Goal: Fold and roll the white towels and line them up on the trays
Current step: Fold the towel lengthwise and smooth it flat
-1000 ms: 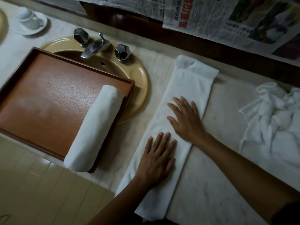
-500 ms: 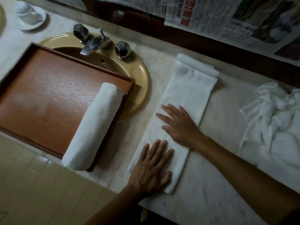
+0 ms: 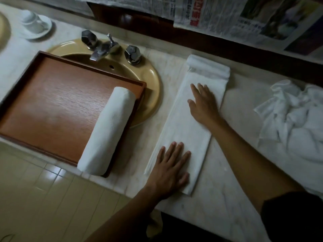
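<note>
Whereas 1 second earlier the long folded white cloth towel [image 3: 181, 130] had trailed over the near edge of the pale marble tabletop [image 3: 227, 198], it now lay wholly on the tabletop as a shorter strip, and its far end had gained a small roll. The right hand [image 3: 203, 103] had slid from the middle up toward that roll, fingers straight and spread, palm pressing the cloth and gripping nothing. The left hand [image 3: 172, 169] lay flat in the same way on the near end. By my reading, the folding was done and the rolling barely begun, so this towel was some way from the tray.

Counted:
- 1 brown wooden rectangular tray [image 3: 52, 102], set across the yellow sink [image 3: 150, 75]
- 1 rolled white towel [image 3: 106, 131] along the tray's right side
- 1 towel in work
- 1 crumpled heap of white towels [image 3: 297, 123] at the right, its number impossible to tell
- 2 hands
- 2 faceted metal tap knobs [image 3: 89, 39]
- 1 white cup on a saucer [image 3: 30, 19]
</note>
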{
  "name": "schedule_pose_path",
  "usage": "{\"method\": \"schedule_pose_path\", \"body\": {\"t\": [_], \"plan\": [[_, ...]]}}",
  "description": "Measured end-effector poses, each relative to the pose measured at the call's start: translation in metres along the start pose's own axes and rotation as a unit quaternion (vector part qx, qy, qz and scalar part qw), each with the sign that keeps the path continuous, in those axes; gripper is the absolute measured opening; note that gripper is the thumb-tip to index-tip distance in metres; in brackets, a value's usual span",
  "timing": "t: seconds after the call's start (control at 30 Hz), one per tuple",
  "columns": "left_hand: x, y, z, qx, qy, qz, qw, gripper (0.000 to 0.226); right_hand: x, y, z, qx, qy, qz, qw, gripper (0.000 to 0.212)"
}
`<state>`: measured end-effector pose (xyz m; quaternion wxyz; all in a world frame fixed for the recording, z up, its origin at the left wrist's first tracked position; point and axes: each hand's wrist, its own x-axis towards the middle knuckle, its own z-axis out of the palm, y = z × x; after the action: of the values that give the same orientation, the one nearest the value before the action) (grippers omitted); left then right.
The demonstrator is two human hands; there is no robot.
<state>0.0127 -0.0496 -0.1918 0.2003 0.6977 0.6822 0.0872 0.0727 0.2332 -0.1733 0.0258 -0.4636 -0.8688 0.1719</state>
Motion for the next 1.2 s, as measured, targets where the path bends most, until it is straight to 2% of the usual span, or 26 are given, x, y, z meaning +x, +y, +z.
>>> {"method": "schedule_pose_path", "body": {"t": [0.07,0.2,0.27,0.37,0.43,0.57,0.63,0.8,0.9,0.97,1.1,1.2], "plan": [[-0.005,-0.004,-0.006,-0.015,0.012,-0.011,1.0,0.061,-0.063,-0.006,0.015,0.053,0.039,0.026,0.997,0.062],[-0.039,-0.025,-0.022,-0.062,0.155,-0.123,0.978,0.049,-0.193,-0.021,0.04,0.077,0.089,0.06,0.991,0.055],[-0.054,-0.04,-0.026,-0.055,0.141,-0.197,0.969,0.045,-0.248,-0.032,0.047,0.077,0.078,0.091,0.99,0.054],[-0.063,-0.051,-0.03,-0.027,0.063,-0.234,0.97,0.035,-0.304,-0.056,0.06,0.059,0.049,0.144,0.987,0.058],[-0.062,-0.048,-0.033,-0.056,0.033,-0.254,0.965,0.03,-0.315,-0.072,0.062,0.08,0.055,0.204,0.974,0.052],[-0.058,-0.039,-0.045,-0.142,0.028,-0.249,0.958,0.021,-0.307,-0.096,0.051,0.237,0.071,0.362,0.899,0.039],[-0.055,-0.038,-0.051,-0.169,0.021,-0.24,0.956,0.017,-0.301,-0.1,0.048,0.251,0.074,0.394,0.881,0.034],[-0.058,-0.037,-0.061,-0.256,0.023,-0.225,0.94,0.015,-0.3,-0.097,0.037,0.243,0.051,0.393,0.885,0.028],[-0.067,-0.036,-0.066,-0.388,0.034,-0.254,0.885,0.017,-0.309,-0.095,0.039,0.279,0.058,0.395,0.873,0.029],[-0.071,-0.037,-0.066,-0.428,0.024,-0.27,0.862,0.022,-0.314,-0.095,0.042,0.303,0.061,0.41,0.858,0.035],[-0.074,-0.035,-0.066,-0.443,0.017,-0.274,0.853,0.023,-0.318,-0.091,0.05,0.337,0.087,0.404,0.846,0.033],[-0.077,-0.031,-0.068,-0.43,0.03,-0.278,0.859,0.023,-0.322,-0.081,0.056,0.33,0.106,0.388,0.854,0.024]]}}
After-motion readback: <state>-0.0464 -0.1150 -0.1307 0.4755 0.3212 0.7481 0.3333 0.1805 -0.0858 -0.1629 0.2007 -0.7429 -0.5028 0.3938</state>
